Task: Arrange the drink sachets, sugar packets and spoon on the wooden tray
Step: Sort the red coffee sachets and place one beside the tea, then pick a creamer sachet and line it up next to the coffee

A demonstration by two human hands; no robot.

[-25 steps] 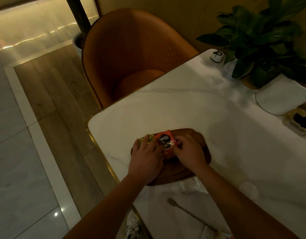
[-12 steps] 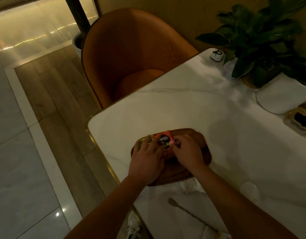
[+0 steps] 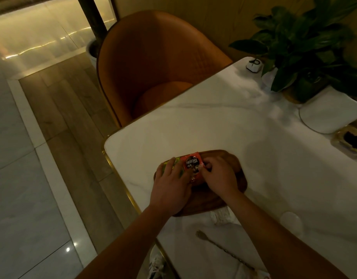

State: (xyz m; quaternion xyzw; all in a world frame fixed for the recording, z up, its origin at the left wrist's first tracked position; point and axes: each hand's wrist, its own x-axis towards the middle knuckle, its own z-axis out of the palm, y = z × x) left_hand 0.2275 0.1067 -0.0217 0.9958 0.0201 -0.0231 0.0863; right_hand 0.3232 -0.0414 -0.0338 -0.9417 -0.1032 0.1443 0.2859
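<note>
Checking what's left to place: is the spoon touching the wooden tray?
Apart. Head view: the spoon lies on the table, bare tabletop showing between its bowl and the wooden tray's near edge.

The single head-worn camera is looking forward and steeply down from above the near end of the white marble table (image 3: 214,121), sitting close over the person's forearms. It is facing across the tabletop toward the orange chair (image 3: 153,57). It is taking in the floor (image 3: 32,178) at left, the potted plant (image 3: 304,47) at upper right and the wooden tray (image 3: 235,168) in the lower centre.
</note>
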